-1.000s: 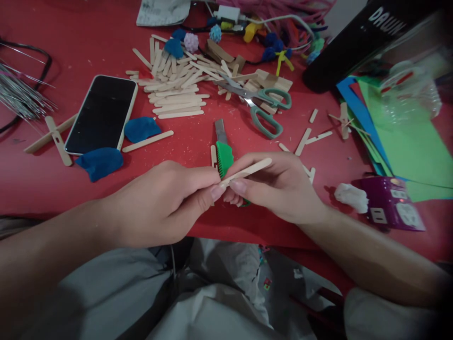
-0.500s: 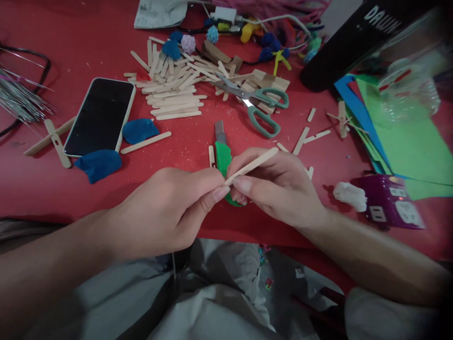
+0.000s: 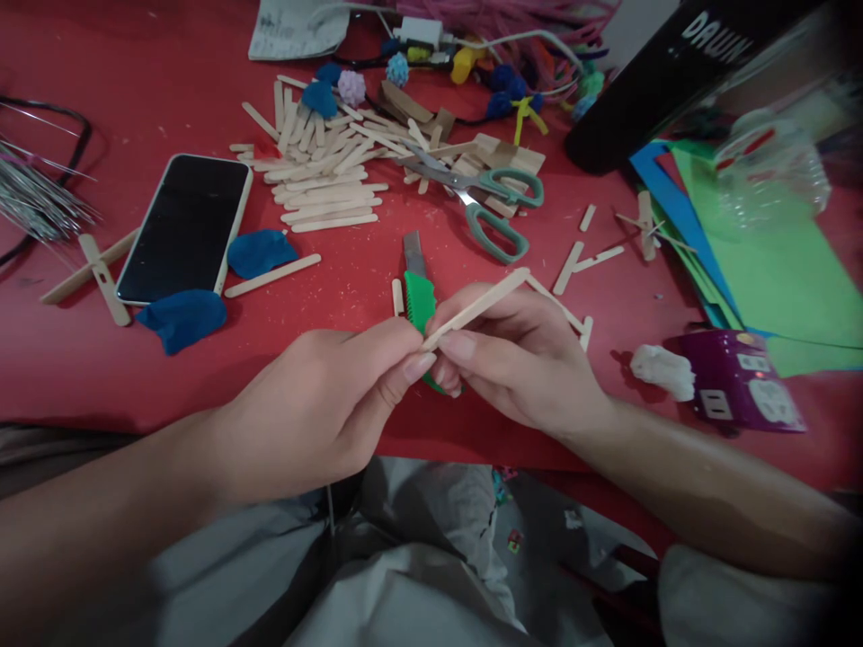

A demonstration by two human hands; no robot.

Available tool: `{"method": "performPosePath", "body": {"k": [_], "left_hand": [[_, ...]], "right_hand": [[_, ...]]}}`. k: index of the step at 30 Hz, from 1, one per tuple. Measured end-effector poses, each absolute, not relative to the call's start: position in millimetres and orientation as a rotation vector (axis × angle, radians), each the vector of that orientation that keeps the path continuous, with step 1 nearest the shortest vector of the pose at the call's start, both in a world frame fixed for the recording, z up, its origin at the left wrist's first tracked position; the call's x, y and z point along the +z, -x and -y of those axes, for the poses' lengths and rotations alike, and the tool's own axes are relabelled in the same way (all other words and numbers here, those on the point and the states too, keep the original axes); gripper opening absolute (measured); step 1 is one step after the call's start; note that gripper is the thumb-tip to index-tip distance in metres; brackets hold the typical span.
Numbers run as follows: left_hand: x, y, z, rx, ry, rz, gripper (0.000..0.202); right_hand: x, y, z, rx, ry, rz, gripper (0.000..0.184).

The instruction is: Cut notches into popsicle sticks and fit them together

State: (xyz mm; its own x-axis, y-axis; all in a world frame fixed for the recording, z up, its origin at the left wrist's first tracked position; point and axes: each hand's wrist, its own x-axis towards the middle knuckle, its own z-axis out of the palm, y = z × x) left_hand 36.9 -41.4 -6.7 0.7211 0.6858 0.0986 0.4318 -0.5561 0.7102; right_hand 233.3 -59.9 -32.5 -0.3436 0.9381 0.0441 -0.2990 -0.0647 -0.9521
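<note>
Between my two hands is a wooden craft stick, tilted up to the right. My left hand pinches its lower end between thumb and forefinger. My right hand is closed on the stick just beside that, thumb on top and fingers curled beneath. Under and behind my fingers lies a green utility knife on the table, blade pointing away; its lower part is partly hidden by my hands. A short stick piece rests left of the knife.
On the red table lie a phone, blue petal-like pieces, a pile of craft sticks and scissors. To the right are cut stick pieces, coloured paper, a purple box and a black cylinder.
The whole view has shifted slightly. Both hands keep the same grip on the craft stick, whose free end tips up a little more.
</note>
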Motion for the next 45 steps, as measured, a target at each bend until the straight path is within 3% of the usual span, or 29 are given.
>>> {"method": "performPosePath", "body": {"k": [6, 13, 30, 45], "left_hand": [[-4.1, -32.2, 38.9, 0.462, -2.154, -0.845, 0.023], [-7.9, -33.5, 40.4, 0.495, -2.243, -0.855, 0.022], [-12.9, -36.5, 51.3, 0.547, -2.429, -0.893, 0.032], [-10.1, -35.7, 51.0, 0.556, -2.364, -0.870, 0.026]], "right_hand": [[-35.5, -235.7, 57.4, 1.661, 0.781, 1.212, 0.010], [-33.7, -232.5, 57.5, 1.673, 0.761, 1.142, 0.003], [-37.7, -232.5, 61.4, 1.725, 0.724, 1.089, 0.003], [-36.0, -230.5, 60.9, 1.752, 0.701, 1.045, 0.002]]}}
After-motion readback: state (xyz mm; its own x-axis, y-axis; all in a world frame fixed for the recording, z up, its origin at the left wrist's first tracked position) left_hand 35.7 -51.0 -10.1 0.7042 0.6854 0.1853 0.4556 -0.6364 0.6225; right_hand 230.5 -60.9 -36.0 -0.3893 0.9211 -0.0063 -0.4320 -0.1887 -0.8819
